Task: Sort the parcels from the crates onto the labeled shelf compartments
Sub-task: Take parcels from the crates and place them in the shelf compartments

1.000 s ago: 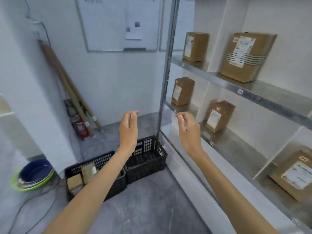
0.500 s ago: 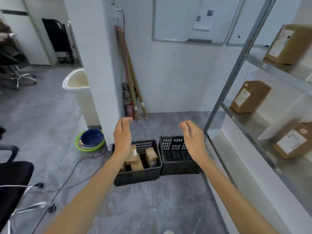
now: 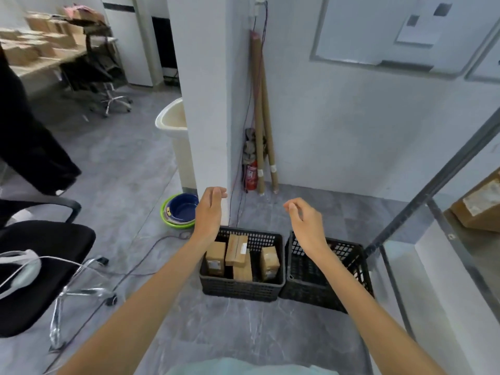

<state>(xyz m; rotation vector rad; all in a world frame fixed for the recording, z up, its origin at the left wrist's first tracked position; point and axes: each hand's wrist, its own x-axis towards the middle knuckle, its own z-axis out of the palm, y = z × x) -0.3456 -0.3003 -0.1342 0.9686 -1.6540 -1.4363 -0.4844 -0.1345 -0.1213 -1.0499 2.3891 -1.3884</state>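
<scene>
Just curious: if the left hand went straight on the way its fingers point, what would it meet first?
Probably the white pillar near its corner; the left hand points forward past the parcel crate, not down into it. Depth is unclear, so the cables hanging there might come first.

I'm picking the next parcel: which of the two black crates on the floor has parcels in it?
The left black plastic crate, nearer the left hand: several brown cardboard parcels sit in it. The right black plastic crate shows none.

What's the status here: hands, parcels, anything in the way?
Left hand and right hand open, empty, above the crates. Parcels sit in left crate; right crate shows none. Nothing seen blocking the reach.
</scene>
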